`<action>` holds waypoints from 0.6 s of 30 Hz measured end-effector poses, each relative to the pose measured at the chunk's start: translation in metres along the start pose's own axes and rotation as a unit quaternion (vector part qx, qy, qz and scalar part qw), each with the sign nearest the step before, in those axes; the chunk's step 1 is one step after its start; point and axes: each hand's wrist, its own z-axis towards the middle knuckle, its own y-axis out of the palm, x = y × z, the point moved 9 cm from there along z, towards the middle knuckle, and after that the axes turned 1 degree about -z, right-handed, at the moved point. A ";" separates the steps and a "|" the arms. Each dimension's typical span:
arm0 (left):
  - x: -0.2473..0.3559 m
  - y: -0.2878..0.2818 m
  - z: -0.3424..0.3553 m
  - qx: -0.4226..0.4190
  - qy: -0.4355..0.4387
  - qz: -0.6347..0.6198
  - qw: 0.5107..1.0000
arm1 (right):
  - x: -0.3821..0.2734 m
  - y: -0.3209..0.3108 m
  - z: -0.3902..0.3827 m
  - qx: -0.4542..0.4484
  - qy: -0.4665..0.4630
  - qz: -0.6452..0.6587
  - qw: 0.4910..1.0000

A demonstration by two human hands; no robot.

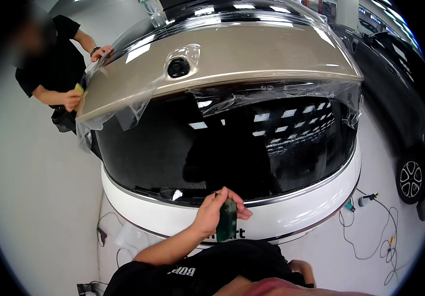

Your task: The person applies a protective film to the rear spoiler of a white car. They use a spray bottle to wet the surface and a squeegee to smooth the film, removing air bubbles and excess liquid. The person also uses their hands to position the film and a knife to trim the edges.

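Observation:
My left hand (215,212) is closed around a flat, dark green squeegee (226,224), whose blade points down toward my body. Hand and squeegee are over the white rear panel (276,219) of a car, just below the lower edge of its dark rear window (173,153). Of my right arm (302,269) only a short stretch shows at the lower edge, and the right hand is out of sight. Clear film (276,96) hangs loose along the top of the window, and more of it drapes off the beige roof (252,54).
At the left roof edge a co-worker's hand (72,100) holds a yellow squeegee (79,89); the other hand (101,52) rests on the film. A dark car (390,74) stands to the right. Cables (395,217) and a bottle-like green tool (350,205) lie on the floor.

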 end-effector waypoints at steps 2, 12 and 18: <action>0.027 0.011 0.011 -0.025 0.077 0.010 0.997 | -0.048 -0.052 -0.093 0.014 -0.068 0.139 0.988; 0.107 0.131 0.003 -0.126 0.477 0.331 0.804 | -0.385 -0.134 -0.440 0.466 -0.621 -0.158 0.611; 0.104 0.059 0.077 0.011 0.232 0.079 0.969 | -0.472 -0.227 -0.581 0.569 -0.656 -0.197 0.455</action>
